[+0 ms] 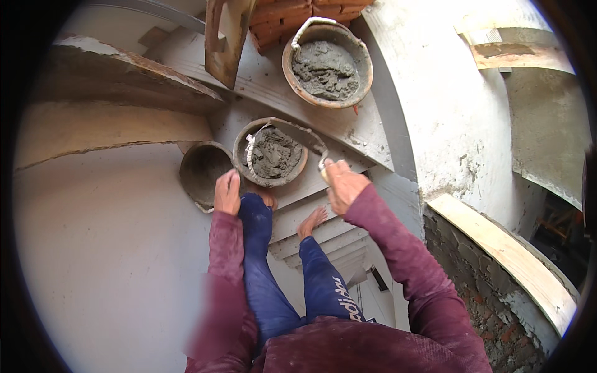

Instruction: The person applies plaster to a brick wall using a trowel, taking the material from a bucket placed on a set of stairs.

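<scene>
My right hand point(346, 185) is closed around the pale handle of a trowel point(305, 132), whose thin, mortar-smeared blade appears almost edge-on over the rim of a bucket point(300, 172). Grey wet mortar point(273, 152) fills much of that bucket, and a white-wrapped bail lies across its left side. My left hand point(227, 191) has its fingers curled together beside a second, dark-walled bucket point(198, 163); whether they grip anything is hidden. No mortar load shows in the visible part of the dark bucket.
Another mortar bucket point(367, 74) stands on a higher step, beside stacked red bricks point(277, 23). An upright board point(222, 46) rises nearby. My bare feet point(313, 221) are on narrow stairs point(289, 245) that descend beneath me. At right, a plank point(497, 248) tops a rough brick wall point(479, 304).
</scene>
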`<move>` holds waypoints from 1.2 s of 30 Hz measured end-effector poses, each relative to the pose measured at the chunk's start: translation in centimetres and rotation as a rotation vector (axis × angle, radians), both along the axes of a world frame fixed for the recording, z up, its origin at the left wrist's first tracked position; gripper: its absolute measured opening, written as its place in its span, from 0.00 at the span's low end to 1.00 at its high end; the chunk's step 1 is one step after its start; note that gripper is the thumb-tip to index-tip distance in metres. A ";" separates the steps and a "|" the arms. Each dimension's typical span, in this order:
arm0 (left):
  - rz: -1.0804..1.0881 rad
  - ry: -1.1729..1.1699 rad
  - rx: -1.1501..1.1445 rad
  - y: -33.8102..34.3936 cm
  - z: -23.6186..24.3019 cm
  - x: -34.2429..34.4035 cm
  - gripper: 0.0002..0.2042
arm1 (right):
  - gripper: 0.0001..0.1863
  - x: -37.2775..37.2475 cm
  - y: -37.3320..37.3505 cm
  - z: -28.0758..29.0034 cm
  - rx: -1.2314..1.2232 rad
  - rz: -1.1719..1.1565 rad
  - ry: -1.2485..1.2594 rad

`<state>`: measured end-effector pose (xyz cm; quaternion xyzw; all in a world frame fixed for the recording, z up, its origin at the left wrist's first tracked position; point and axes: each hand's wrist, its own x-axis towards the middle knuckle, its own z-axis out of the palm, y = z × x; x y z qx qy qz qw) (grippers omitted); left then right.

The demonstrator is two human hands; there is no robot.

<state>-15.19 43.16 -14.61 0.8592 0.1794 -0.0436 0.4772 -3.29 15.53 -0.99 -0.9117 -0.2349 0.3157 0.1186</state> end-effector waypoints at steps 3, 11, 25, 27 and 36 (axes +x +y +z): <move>-0.100 0.117 0.149 -1.5 7.6 -6.1 0.20 | 0.25 4.6 -1.2 8.6 -0.171 0.031 -0.147; 0.019 0.417 0.267 -6.3 14.2 -11.7 0.26 | 0.11 18.0 5.2 -1.0 -0.467 0.173 -0.135; 0.098 0.249 0.101 -5.4 9.8 -14.1 0.13 | 0.11 8.9 -0.7 5.1 0.772 -0.459 -0.512; 0.049 0.194 0.013 -5.0 9.0 -14.3 0.18 | 0.11 0.0 -4.2 4.2 0.851 -0.823 0.049; -0.609 0.140 0.285 -15.3 26.4 -17.4 0.40 | 0.28 -31.0 -19.5 -4.0 -0.081 -0.091 0.767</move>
